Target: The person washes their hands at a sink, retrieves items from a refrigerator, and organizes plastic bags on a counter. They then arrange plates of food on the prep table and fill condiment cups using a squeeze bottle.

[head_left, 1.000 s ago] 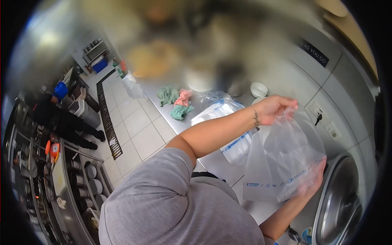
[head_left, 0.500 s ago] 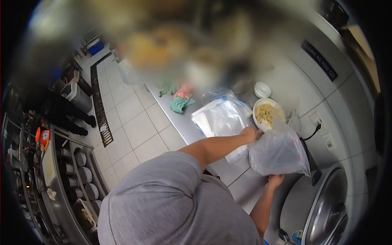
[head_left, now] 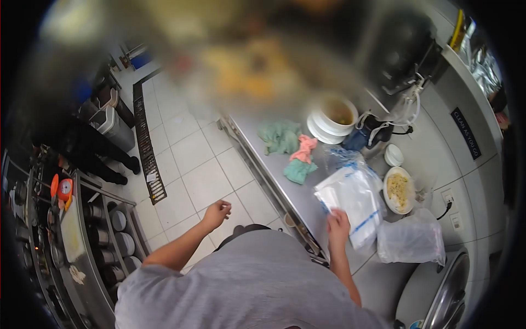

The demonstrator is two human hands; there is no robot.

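My left hand (head_left: 217,215) hangs in the air over the tiled floor, its fingers loosely bent and apart, holding nothing. My right hand (head_left: 338,222) is at the lower left edge of a stack of flat clear plastic bags (head_left: 353,200) with blue print, fingers apart; whether it touches them is unclear. A puffy translucent bag (head_left: 411,239) lies to the right of the stack. Behind that bag, an oval white bowl (head_left: 388,200) holds yellowish food. Green cloths (head_left: 280,137) and a pink cloth (head_left: 304,149) lie beyond the stack.
A white bowl of brown liquid (head_left: 335,118) stands at the counter's back. Small white bowls (head_left: 393,155) are near the wall. A large metal pot (head_left: 427,290) is at lower right. Left, a person in dark clothes (head_left: 93,145) stands beside grey bins (head_left: 114,129) and a metal shelf (head_left: 90,263).
The translucent bag, earlier held between both my hands, has been let go onto the counter. My left hand has swung left over the floor; my right hand has moved left to the bag stack.
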